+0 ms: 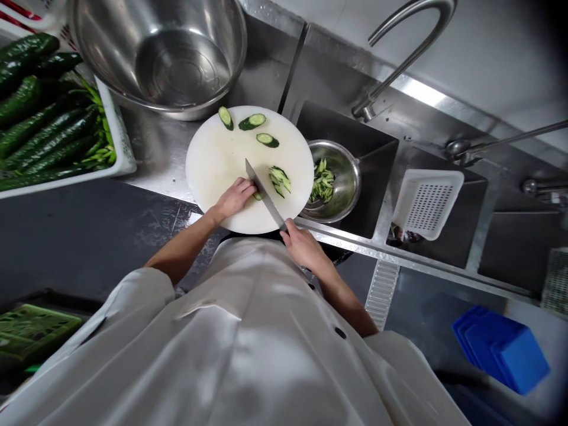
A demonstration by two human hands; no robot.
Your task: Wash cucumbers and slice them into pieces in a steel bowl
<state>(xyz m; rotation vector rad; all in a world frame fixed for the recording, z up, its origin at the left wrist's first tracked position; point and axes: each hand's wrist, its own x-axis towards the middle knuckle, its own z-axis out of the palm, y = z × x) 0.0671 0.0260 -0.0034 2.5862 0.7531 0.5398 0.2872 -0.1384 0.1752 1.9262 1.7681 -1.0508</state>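
Observation:
On the round white cutting board [206, 142], my left hand [234, 199] is closed, with its fingertips pressing down on a piece of cucumber [257, 196]. My right hand [304, 245] grips the handle of a kitchen knife [265, 195]. Its blade slants across the board, right beside my left fingertips. Just right of the blade lie some cucumber slices [278, 179]. Three cut cucumber chunks, a left one [225, 118], a middle one [252, 122] and a lower one [267, 140], rest toward the board's far side. My left fingers partly hide the held piece.
A steel bowl [354, 192] with cut cucumber [323, 182] sits in the sink at the board's right. Behind the board stands a large steel basin [222, 97]. Whole cucumbers [53, 136] fill a white crate [119, 142] at left. Farther right are a faucet [399, 65] and white basket [428, 201].

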